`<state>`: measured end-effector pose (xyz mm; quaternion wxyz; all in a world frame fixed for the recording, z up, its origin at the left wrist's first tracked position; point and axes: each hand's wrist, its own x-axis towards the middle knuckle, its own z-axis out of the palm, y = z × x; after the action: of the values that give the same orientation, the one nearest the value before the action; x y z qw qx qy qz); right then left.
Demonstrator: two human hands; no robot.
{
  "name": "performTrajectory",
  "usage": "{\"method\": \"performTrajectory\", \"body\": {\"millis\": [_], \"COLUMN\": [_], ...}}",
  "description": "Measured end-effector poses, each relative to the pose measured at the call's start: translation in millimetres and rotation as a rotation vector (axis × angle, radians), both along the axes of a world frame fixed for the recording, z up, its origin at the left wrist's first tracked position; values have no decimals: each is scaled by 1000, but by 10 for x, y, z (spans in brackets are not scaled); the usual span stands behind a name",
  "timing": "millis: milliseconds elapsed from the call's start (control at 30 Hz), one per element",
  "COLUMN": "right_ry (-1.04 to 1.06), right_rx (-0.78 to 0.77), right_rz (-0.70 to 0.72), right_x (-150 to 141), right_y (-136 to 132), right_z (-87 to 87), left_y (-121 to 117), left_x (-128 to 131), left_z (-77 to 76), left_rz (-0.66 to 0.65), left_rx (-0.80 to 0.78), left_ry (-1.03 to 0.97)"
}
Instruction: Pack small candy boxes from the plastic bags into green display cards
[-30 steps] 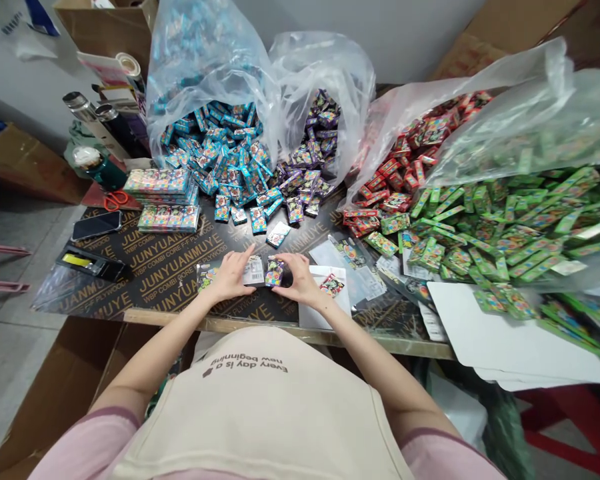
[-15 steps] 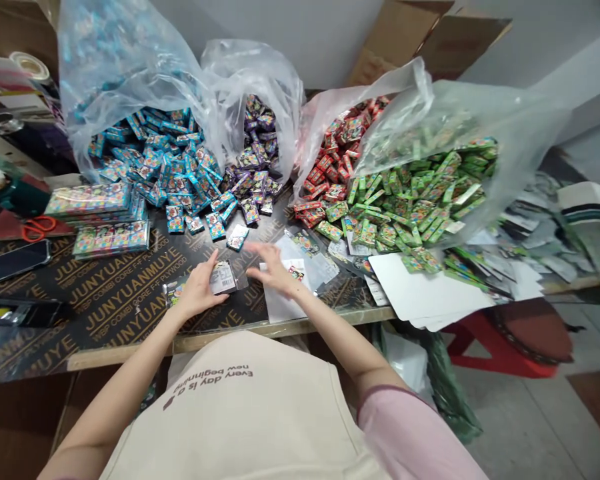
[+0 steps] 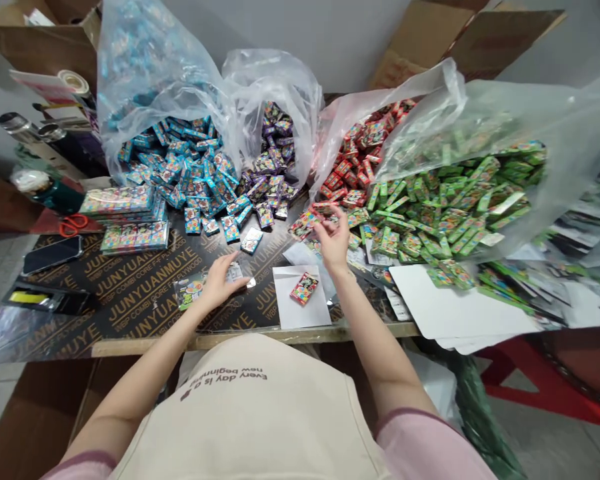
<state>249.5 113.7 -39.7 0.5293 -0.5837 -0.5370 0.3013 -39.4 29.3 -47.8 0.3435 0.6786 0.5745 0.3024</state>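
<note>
My left hand (image 3: 221,285) lies over a clear packet (image 3: 189,292) with colourful print, its thumb and fingers spread apart. Part of a black-and-white printed piece shows between them; the palm hides the rest. At the front of the red pile, my right hand (image 3: 334,241) pinches a small red box (image 3: 304,225) by its right end. Nearer my body, another red box (image 3: 305,289) rests on a white card (image 3: 287,307). A single blue box (image 3: 251,240), pale face up, sits just beyond my left fingertips.
Plastic bags spill blue boxes (image 3: 190,167), purple boxes (image 3: 275,167), red boxes (image 3: 360,153) and green boxes (image 3: 430,213) along the back. Left are stacked packs (image 3: 135,237), orange-handled scissors (image 3: 73,225) and a phone (image 3: 53,255). White cards (image 3: 460,307) overhang the front edge at right.
My right hand has moved right and away from me to the red pile, taking hold of a box there. The left hand stays at the packet. The view has shifted left.
</note>
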Motion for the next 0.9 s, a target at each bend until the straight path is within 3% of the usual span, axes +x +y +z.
{"method": "performTrajectory", "body": {"millis": [100,200,333,433,600,700,800,900], "right_ry": [309,373,73,-210,-447,-482,-530,-614], "right_rx": [-124,-169,-91,73,203,234,205,170], "right_rz": [264,376,497,581,722,699,540,442], "right_x": [-505,-850,-941,-886,-927,-949,-864,-750], "right_y": [-295,-569,-792,-827,-781,-758,-711,-665], "right_z": [29,29,70,138,195,143,7,-195], "left_y": [60,112,162,153,52,15,3,-27], "left_x": [235,333,169,30,85,86,-66,-252], "left_z": [112,179,229,241,192,131,62,-18], "left_rz": [95,206,424,434,269,175,79,-129], "left_rx": [-311,-468,-458,-510,-603,-541,-222,19], "left_ry": [-472,-800,-1026,-1030,-941,-767,-289,317]}}
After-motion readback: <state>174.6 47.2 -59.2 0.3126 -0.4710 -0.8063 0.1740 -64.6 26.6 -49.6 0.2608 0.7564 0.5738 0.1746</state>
